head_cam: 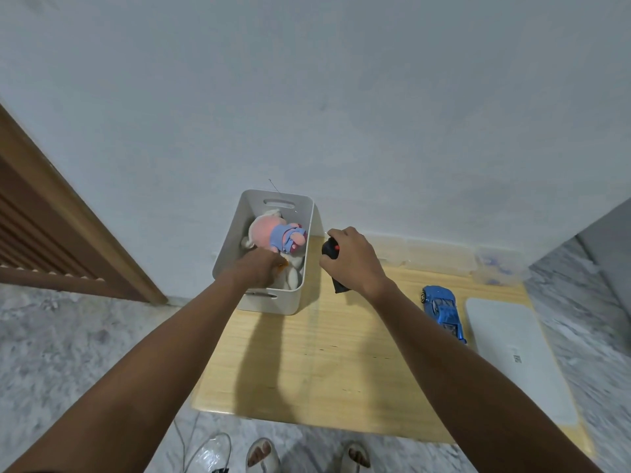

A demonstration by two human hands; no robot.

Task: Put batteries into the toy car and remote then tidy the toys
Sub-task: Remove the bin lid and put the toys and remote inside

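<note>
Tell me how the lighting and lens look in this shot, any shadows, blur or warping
Head view: soft, even light with no glare; both arms throw dark shadows onto the wooden table toward the white bin. Wide-angle warping bows the wall and floor edges. The right hand on the black remote is fairly sharp; the left hand in the bin and the frame corners look soft.

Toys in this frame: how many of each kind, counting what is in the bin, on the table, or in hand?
Plush toys: 1, pink plush in the white bin; pale fabric under it unclear
Toy cars: 1, blue car on the table
Remotes: 1, black remote in the right hand
Total: 3
</note>
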